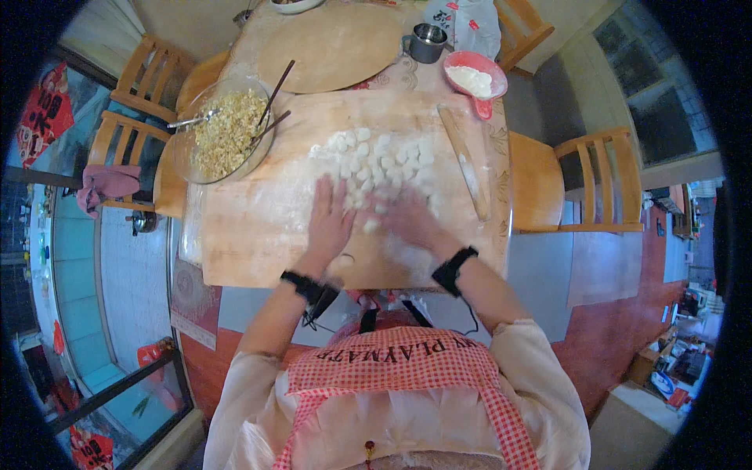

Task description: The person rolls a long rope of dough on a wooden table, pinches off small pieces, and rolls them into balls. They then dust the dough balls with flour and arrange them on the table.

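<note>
Many small pieces of white dough (376, 158) lie in a floury cluster on a wooden board (252, 235). My left hand (330, 217) is laid out flat at the cluster's near left edge, holding nothing that I can see. Motion blurs my right hand (408, 216), which is stretched over the near dough pieces with its fingers toward the left; what lies under its palm is hidden. To the right of the dough, a wooden rolling pin (463, 158) rests at a slant on the board.
At the board's left stands a glass bowl (182, 158) of chopped filling (226, 135), with a spoon (191, 121) and chopsticks (279, 88) in it. Beyond are a round board (329, 47), a dark metal mug (427, 44) and a red scoop (499, 76) of flour. Wooden chairs (534, 182) flank the table.
</note>
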Motion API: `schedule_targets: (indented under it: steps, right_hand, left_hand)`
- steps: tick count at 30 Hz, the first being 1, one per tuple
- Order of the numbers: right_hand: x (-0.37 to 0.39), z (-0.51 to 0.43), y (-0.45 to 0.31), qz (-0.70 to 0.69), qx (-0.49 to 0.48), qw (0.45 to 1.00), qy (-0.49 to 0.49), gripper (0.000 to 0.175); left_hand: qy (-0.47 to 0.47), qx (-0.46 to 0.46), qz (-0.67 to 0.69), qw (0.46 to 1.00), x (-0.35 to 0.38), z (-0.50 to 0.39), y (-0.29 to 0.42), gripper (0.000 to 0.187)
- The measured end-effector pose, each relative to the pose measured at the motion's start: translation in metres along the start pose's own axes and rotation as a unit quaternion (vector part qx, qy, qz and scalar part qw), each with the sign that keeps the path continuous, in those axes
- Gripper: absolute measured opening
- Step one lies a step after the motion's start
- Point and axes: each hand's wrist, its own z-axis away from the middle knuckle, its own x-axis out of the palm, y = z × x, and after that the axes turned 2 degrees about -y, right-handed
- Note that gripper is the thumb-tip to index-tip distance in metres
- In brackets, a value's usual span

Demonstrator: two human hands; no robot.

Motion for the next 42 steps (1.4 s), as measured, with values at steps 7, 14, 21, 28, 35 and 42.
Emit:
schedule_targets:
  steps: [7, 14, 21, 28, 35, 42]
  right_hand:
    - [-0.015, -0.023, -0.023, -0.236, 0.163, 0.954, -0.088, 0.046]
    - [0.008, -0.051, -0.065, -0.130, -0.092, 0.985, 0.059, 0.042]
    - [-0.010, -0.043, -0.021, -0.075, 0.033, 0.991, 0.105, 0.041]
    - [-0.019, 0.033, -0.034, -0.174, 0.487, 0.816, 0.257, 0.064]
    - [-0.021, 0.013, -0.024, -0.164, 0.361, 0.892, 0.217, 0.060]
    - [-0.021, -0.019, -0.055, -0.220, 0.414, 0.882, 0.055, 0.045]
  left_hand:
    - [-0.008, -0.018, 0.082, 0.996, -0.028, -0.008, -0.033, 0.051]
    - [-0.011, -0.070, 0.040, 0.997, -0.070, 0.077, -0.047, 0.047]
    - [0.026, -0.074, 0.094, 0.992, -0.049, 0.035, -0.053, 0.054]
    - [0.030, -0.069, 0.145, 0.986, 0.003, -0.056, -0.061, 0.059]
    - [-0.054, -0.018, 0.201, 0.978, 0.002, -0.057, -0.021, 0.050]
    - [0.066, -0.130, 0.168, 0.975, -0.069, 0.064, -0.075, 0.042]
